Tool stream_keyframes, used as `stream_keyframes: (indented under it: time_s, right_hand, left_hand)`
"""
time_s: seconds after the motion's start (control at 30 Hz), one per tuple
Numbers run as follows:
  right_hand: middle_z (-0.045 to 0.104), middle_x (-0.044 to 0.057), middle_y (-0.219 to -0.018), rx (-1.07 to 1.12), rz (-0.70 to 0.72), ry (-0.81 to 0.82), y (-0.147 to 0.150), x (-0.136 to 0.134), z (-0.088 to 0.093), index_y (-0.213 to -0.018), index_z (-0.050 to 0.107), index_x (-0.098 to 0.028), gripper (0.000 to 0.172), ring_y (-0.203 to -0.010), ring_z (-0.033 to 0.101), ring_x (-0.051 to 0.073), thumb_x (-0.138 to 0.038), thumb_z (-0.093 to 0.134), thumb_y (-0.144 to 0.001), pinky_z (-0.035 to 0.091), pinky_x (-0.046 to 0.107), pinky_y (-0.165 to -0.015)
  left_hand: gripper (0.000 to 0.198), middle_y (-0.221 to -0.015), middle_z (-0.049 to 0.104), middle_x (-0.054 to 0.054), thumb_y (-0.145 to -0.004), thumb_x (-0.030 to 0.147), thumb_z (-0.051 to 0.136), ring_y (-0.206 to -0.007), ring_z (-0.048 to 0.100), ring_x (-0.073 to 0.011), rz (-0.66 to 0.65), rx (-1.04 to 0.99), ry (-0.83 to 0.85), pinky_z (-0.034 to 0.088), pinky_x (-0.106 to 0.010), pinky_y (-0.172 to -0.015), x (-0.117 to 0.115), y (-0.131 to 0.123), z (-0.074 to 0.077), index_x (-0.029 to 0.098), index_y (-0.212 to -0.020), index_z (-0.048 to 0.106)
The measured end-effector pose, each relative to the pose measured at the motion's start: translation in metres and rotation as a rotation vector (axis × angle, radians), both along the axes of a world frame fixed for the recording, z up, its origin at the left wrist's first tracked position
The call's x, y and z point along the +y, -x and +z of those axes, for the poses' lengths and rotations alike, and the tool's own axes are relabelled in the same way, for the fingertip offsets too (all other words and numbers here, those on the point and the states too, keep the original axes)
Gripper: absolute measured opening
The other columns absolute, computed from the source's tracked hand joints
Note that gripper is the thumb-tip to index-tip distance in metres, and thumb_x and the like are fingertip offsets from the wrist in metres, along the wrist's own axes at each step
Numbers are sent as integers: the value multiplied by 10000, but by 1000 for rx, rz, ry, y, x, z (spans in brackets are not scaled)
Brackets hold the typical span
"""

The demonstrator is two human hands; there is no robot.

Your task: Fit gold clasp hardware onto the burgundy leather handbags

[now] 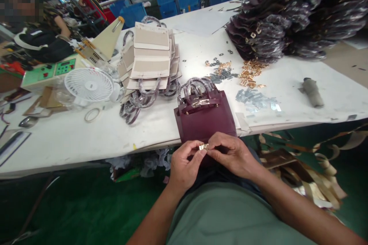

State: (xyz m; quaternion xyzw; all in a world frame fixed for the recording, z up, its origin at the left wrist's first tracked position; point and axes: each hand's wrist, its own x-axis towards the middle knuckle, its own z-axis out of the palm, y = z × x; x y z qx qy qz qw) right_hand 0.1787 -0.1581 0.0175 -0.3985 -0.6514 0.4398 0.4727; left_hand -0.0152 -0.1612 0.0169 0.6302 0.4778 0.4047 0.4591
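Between the fingertips of both hands is a small gold metal bag fitting [203,146]; its exact kind is too small to tell. My left hand [185,162] pinches it from the left, thumb and forefinger closed. From the right, my right hand [231,153] also grips it with closed fingertips. Just beyond the hands, dark burgundy handbag panels [205,120] lie at the table's front edge, their looped handles wrapped in clear plastic. The lower part of the burgundy leather is hidden behind my hands.
Gold fittings [250,72] and flat silver plates [257,100] lie scattered on the white table [71,141]. Beige-lined bag pieces [151,51] are stacked to the left, beside a white fan [89,84]. Plastic-wrapped dark bags [270,34] pile up at right. A person sits far left.
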Motion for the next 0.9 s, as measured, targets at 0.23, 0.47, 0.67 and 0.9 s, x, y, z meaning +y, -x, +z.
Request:
stream_keyframes:
  time_s: [0.23, 0.47, 0.67, 0.9]
  right_hand:
    - [728, 43, -946, 142, -5, 218, -8, 0, 7, -979, 730, -218, 196, -881, 672, 194, -405, 736, -919, 554, 321, -827]
    - [742, 44, -915, 32, 5, 155, -10, 3, 14, -951, 752, -211, 216, -850, 679, 196, -411, 672, -963, 545, 311, -806]
    - [708, 29, -842, 4, -85, 14, -1, -2, 18, -872, 723, -212, 206, -781, 653, 171, -317, 608, -1006, 506, 288, -740]
    - [706, 18, -848, 136, -82, 129, 3, -1, 15, -866, 747, -205, 178, -795, 650, 157, -318, 669, -980, 493, 266, -761]
  left_hand:
    - [174, -1049, 710, -57, -946, 297, 688, -919, 711, -177, 34, -65, -56, 597, -267, -838, -4, -3, -1, 220, -1093, 739]
    - [165, -1018, 696, -52, -947, 267, 692, -908, 678, -162, 19, 27, -165, 571, -264, -839, -4, -4, 4, 239, -1102, 740]
    - [183, -1020, 711, -41, -926, 208, 709, -929, 670, -163, 40, 68, -311, 555, -277, -847, -4, -6, 7, 237, -1104, 737]
    - [246, -1029, 708, -25, -908, 131, 707, -962, 661, -152, 54, 87, -410, 526, -271, -884, -3, -7, 5, 246, -1125, 721]
